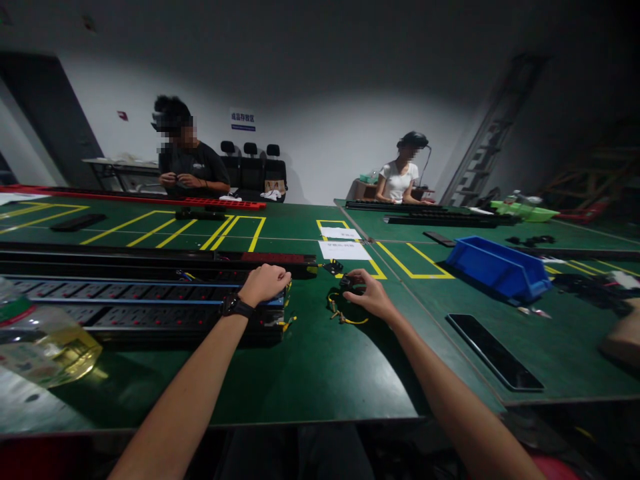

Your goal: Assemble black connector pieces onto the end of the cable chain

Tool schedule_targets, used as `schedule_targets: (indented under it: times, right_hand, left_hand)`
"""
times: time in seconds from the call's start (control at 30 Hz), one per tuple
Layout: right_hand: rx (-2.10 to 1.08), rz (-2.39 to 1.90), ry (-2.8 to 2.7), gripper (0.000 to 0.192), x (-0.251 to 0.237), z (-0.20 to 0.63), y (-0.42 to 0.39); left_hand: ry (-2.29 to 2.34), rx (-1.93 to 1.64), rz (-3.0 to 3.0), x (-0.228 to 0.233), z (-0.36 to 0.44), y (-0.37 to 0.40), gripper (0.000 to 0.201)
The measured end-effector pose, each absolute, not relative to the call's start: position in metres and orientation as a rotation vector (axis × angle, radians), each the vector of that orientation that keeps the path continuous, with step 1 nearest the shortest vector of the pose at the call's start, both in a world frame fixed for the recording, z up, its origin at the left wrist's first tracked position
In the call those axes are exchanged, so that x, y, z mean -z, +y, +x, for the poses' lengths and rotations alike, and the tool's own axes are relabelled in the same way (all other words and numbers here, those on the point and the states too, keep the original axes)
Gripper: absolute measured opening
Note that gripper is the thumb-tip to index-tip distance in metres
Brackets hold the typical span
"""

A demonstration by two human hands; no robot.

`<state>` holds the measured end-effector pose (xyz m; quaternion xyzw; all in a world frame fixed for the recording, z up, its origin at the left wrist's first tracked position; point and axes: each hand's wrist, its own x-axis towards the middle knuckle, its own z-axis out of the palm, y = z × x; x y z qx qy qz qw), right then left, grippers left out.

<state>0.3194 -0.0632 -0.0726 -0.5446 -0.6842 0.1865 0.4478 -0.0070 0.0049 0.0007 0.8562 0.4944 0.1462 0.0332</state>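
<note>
Long black power strips with rows of sockets lie side by side on the left of the green table. My left hand, a watch on its wrist, is closed over the right end of the blue-edged strip; its fingertips are partly hidden. Yellow wire ends stick out below that hand. My right hand has its thumb and fingers curved around a small black part, a little above the table. Yellow wire pieces lie beneath it, and another black part sits just beyond.
A plastic bottle with yellow liquid stands at left. Right of my right hand are a blue bin and a black phone. Paper sheets lie ahead. Two people work across the table.
</note>
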Motion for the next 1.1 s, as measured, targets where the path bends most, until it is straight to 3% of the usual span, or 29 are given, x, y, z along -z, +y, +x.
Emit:
schedule_targets:
  times: [1.1]
  right_hand:
    - [-0.471,-1.35,-1.706,0.048,0.066,0.329,-0.068]
  left_hand:
    - [1.528,-0.443,2.642,-0.001,-0.007,0.005,0.046]
